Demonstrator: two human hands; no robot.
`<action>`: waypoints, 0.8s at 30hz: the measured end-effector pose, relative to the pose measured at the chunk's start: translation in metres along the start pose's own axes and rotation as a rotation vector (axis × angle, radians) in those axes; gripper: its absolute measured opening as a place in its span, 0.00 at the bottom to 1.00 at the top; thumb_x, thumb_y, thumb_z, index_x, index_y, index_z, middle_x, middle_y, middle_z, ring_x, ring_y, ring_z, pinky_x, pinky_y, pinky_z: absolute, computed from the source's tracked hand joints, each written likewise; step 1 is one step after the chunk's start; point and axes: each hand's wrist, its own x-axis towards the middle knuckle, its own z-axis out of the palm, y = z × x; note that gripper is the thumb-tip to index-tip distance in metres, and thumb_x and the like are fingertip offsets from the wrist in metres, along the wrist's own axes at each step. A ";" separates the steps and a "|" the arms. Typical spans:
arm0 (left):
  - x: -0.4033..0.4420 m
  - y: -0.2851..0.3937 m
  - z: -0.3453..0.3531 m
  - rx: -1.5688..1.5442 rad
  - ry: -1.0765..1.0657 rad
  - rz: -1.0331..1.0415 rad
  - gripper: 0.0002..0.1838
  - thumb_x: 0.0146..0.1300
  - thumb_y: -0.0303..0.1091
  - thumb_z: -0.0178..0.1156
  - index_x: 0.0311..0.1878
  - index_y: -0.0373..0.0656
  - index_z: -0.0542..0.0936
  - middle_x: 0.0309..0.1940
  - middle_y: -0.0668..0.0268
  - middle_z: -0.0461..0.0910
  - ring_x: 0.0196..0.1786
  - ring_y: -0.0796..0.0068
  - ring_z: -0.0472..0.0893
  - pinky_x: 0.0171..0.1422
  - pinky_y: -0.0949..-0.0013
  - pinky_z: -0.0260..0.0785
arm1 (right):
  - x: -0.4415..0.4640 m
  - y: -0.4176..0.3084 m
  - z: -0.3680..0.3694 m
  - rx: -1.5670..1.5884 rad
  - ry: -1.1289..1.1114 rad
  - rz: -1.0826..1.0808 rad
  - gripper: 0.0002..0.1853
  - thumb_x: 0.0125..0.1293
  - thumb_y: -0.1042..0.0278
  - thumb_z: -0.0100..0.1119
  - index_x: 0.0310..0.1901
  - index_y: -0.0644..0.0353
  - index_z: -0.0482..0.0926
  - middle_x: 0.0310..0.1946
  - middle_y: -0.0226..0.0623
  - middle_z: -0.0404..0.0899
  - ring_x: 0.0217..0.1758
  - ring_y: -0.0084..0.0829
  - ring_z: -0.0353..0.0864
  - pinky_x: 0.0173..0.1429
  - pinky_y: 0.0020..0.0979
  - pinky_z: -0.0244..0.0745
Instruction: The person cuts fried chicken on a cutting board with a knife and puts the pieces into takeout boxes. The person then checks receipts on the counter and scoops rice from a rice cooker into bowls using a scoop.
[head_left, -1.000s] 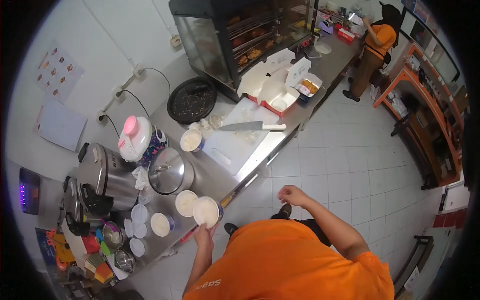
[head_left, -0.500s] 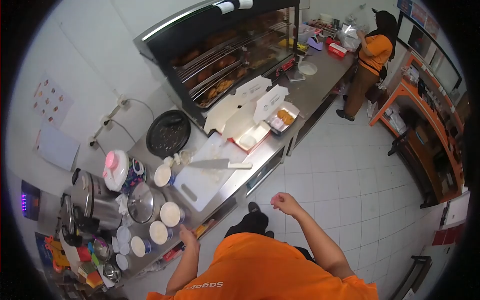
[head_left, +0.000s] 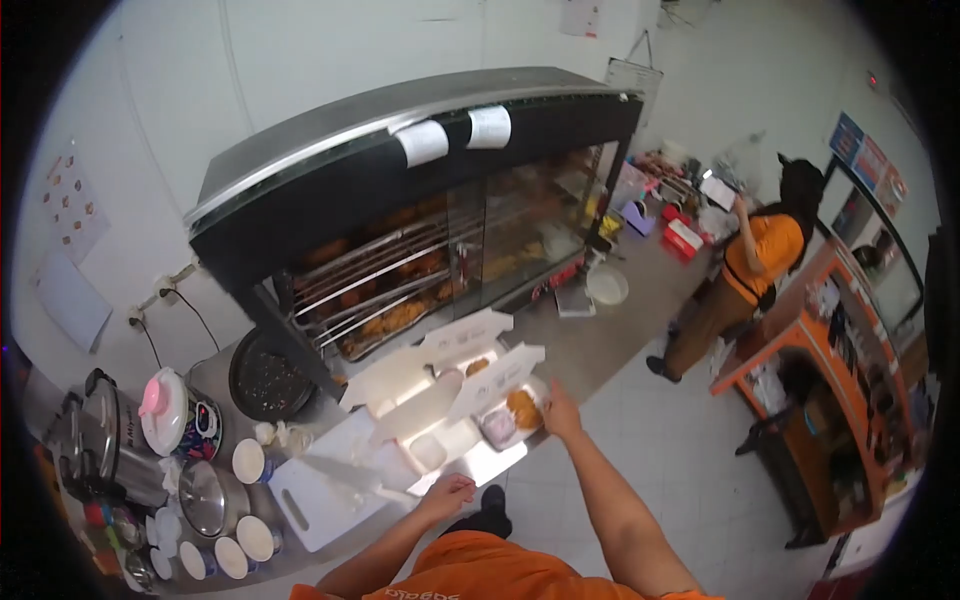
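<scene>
My right hand [head_left: 562, 411] is at the right side of an open food box [head_left: 508, 420] that holds fried pieces and a wrapped item. Its fingers are partly hidden, and I cannot tell how they are bent. My left hand [head_left: 447, 494] has its fingers curled in near the counter's front edge, below a second open box [head_left: 427, 452]; what it holds, if anything, is too small to name. Left of the boxes lies a white cutting board [head_left: 330, 500]. Several tubs with pale contents, such as the front one [head_left: 258, 538], stand at the lower left.
A glass warming cabinet [head_left: 440, 250] with fried food rises behind the boxes. A black round pan [head_left: 270, 375], a lidded pot [head_left: 208, 497] and a pink-topped jug [head_left: 165, 410] stand at the left. Another person [head_left: 760, 250] stands at the counter's far right end.
The view has shifted right along the counter. My right hand has gone from over the floor to the food box. My left hand has moved from the tubs to near the cutting board, having let go of a tub.
</scene>
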 end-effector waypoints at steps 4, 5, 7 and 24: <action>0.075 0.039 0.001 0.052 -0.007 0.218 0.13 0.71 0.34 0.61 0.54 0.38 0.78 0.45 0.65 0.83 0.46 0.75 0.82 0.51 0.70 0.74 | 0.030 -0.011 -0.005 -0.147 -0.232 0.009 0.21 0.69 0.66 0.52 0.62 0.57 0.71 0.50 0.56 0.82 0.54 0.56 0.81 0.57 0.52 0.76; 0.082 0.055 -0.001 0.088 0.025 0.221 0.13 0.71 0.34 0.61 0.54 0.37 0.78 0.44 0.65 0.83 0.46 0.76 0.82 0.51 0.71 0.74 | 0.029 -0.011 -0.008 -0.195 -0.269 0.024 0.19 0.68 0.67 0.52 0.60 0.56 0.73 0.48 0.55 0.83 0.52 0.56 0.83 0.55 0.53 0.77; 0.101 0.075 0.001 0.118 0.081 0.221 0.13 0.72 0.34 0.62 0.54 0.37 0.78 0.43 0.65 0.83 0.44 0.76 0.82 0.50 0.72 0.74 | 0.040 0.020 0.007 -0.146 -0.227 -0.026 0.17 0.68 0.69 0.51 0.57 0.54 0.75 0.43 0.56 0.83 0.47 0.56 0.84 0.51 0.54 0.78; 0.269 0.176 0.139 0.611 0.753 0.229 0.32 0.57 0.38 0.68 0.61 0.34 0.70 0.72 0.35 0.54 0.61 0.33 0.74 0.62 0.50 0.73 | 0.284 0.368 -0.224 0.012 0.558 0.346 0.15 0.70 0.68 0.47 0.53 0.60 0.78 0.35 0.55 0.84 0.41 0.54 0.85 0.44 0.47 0.76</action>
